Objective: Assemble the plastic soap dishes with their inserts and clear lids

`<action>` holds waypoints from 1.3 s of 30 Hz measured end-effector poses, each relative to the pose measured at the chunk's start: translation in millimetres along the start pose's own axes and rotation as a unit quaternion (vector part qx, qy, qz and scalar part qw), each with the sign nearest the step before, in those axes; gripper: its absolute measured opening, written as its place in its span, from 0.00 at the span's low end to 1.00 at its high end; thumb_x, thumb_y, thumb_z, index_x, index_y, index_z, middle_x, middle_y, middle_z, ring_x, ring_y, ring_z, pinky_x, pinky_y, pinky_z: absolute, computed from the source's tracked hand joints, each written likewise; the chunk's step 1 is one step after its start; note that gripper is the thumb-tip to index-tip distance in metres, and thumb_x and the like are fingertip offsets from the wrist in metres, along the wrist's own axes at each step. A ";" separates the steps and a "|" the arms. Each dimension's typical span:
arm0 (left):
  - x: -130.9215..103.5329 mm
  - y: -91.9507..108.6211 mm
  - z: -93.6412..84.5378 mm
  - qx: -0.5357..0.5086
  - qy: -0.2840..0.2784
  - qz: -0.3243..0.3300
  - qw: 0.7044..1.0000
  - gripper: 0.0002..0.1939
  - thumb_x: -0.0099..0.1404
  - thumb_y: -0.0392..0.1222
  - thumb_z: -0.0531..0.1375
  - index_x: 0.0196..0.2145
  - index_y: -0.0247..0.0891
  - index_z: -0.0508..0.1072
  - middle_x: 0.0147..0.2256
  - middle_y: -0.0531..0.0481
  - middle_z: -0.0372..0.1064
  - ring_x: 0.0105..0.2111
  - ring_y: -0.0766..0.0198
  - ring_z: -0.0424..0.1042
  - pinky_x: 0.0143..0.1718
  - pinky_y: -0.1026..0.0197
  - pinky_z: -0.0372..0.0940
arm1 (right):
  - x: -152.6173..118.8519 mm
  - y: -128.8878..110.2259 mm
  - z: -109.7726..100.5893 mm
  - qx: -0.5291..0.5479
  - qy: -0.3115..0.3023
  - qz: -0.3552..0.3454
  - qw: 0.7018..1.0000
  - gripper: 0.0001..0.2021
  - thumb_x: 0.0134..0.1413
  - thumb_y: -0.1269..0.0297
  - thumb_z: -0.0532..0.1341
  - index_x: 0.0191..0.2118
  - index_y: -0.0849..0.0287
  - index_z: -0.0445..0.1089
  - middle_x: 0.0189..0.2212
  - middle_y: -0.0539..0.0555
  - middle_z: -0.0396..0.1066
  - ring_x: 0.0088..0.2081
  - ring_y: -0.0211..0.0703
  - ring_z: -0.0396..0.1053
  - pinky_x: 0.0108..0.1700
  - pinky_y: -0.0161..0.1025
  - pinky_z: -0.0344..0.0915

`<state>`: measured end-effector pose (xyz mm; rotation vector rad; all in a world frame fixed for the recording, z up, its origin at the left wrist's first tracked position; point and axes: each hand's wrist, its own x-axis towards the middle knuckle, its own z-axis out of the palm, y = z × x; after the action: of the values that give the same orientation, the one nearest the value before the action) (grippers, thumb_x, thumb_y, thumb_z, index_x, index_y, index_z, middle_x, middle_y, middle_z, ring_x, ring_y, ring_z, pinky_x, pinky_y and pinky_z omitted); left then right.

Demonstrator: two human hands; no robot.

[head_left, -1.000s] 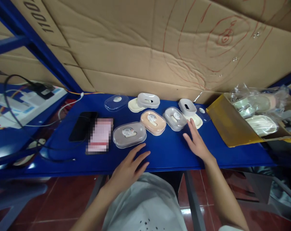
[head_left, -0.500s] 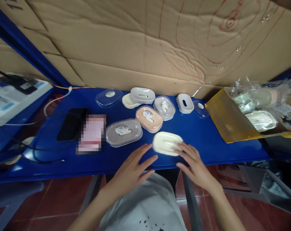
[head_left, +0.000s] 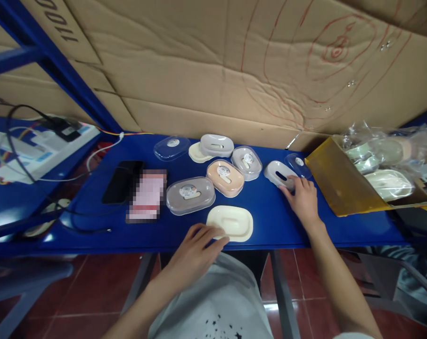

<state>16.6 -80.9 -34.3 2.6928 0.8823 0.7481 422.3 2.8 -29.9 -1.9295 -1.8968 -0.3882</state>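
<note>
My right hand pinches the near right end of a grey oval dish with a dark slot, at the right of the blue table. A cream oval tray lies near the front edge. At its left edge, my left hand has its fingers slightly apart, fingertips on or just over the rim. Beyond the tray sit a lidded grey dish, a lidded peach dish and another lidded grey dish. Behind them, an uncovered grey dish rests partly on a cream piece.
Clear lids lie at the back left and back right. Two phones, one black, one with a pixelated screen, lie left. An open box holds wrapped dishes at right; a power strip and cables are left.
My right hand has left the cream tray and taken hold of the grey slotted dish, which is now turned and closer. The tray sits nearer the front edge, with my left hand at it.
</note>
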 end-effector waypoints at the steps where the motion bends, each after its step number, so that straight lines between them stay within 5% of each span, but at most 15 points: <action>1: -0.2 -0.1 1.3 0.000 0.003 -0.005 1.000 0.18 0.76 0.27 0.57 0.58 0.41 0.72 0.55 0.43 0.76 0.56 0.52 0.76 0.59 0.39 0.70 | -12.8 3.8 -5.8 0.010 0.012 -0.011 1.000 0.22 0.73 0.46 0.59 0.54 0.59 0.78 0.46 0.65 0.76 0.50 0.64 0.72 0.54 0.63 0.71; 6: 8.5 -0.2 2.5 -0.011 0.066 -0.010 0.998 0.20 0.78 0.36 0.62 0.64 0.44 0.69 0.63 0.38 0.69 0.65 0.46 0.70 0.67 0.34 0.67 | -71.9 -13.7 -40.7 0.148 0.079 -0.074 0.983 0.10 0.70 0.59 0.65 0.53 0.51 0.78 0.47 0.59 0.74 0.51 0.58 0.75 0.55 0.61 0.76; 10: 17.0 -3.6 -4.7 -0.049 0.119 -0.018 0.992 0.27 0.77 0.44 0.65 0.69 0.50 0.65 0.68 0.38 0.63 0.67 0.43 0.68 0.63 0.37 0.74 | -94.6 -72.9 -58.7 0.237 0.077 -0.161 0.955 0.20 0.66 0.68 0.69 0.60 0.44 0.75 0.46 0.56 0.73 0.52 0.56 0.76 0.63 0.65 0.75; 15: 17.3 -14.5 -12.0 -0.063 0.108 -0.031 0.992 0.22 0.77 0.42 0.64 0.65 0.47 0.67 0.68 0.39 0.64 0.68 0.46 0.68 0.65 0.40 0.73 | -97.4 -127.7 -48.2 0.306 0.028 -0.225 0.925 0.23 0.67 0.70 0.68 0.64 0.47 0.71 0.44 0.54 0.74 0.51 0.53 0.77 0.65 0.65 0.74; 30: -2.8 -29.5 -4.0 -0.081 0.029 -0.055 0.995 0.12 0.79 0.41 0.61 0.58 0.43 0.74 0.70 0.41 0.62 0.71 0.47 0.65 0.68 0.43 0.70 | -119.2 -150.1 -35.8 0.249 -0.021 -0.225 0.942 0.16 0.69 0.68 0.66 0.60 0.49 0.73 0.46 0.55 0.79 0.51 0.52 0.78 0.61 0.60 0.73; 34: -5.6 -29.1 -3.5 -0.062 0.022 -0.045 0.997 0.11 0.80 0.41 0.60 0.57 0.43 0.73 0.69 0.41 0.64 0.72 0.48 0.63 0.68 0.43 0.70 | -114.9 -135.8 -38.7 0.237 -0.043 -0.256 0.936 0.15 0.72 0.63 0.65 0.60 0.51 0.72 0.49 0.56 0.80 0.55 0.52 0.77 0.62 0.58 0.72; 36: -6.0 -28.2 -4.3 -0.044 0.026 -0.042 0.998 0.13 0.79 0.41 0.61 0.59 0.42 0.72 0.70 0.38 0.62 0.71 0.46 0.64 0.67 0.41 0.71 | -92.0 -104.5 -41.6 0.224 -0.042 -0.251 0.941 0.19 0.72 0.58 0.64 0.64 0.51 0.70 0.54 0.59 0.79 0.59 0.57 0.76 0.63 0.60 0.71; 39: -3.8 -25.7 -7.1 -0.029 0.037 -0.029 0.998 0.16 0.78 0.41 0.62 0.61 0.42 0.71 0.70 0.36 0.60 0.70 0.44 0.64 0.65 0.39 0.72 | -33.6 -33.0 -36.9 0.149 0.005 -0.130 0.980 0.20 0.75 0.57 0.60 0.67 0.49 0.69 0.61 0.61 0.75 0.66 0.62 0.70 0.67 0.65 0.66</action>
<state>-2.5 -62.4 -38.6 2.5929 0.9370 0.8511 391.3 -44.4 -10.1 -1.4915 -2.0734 -0.1722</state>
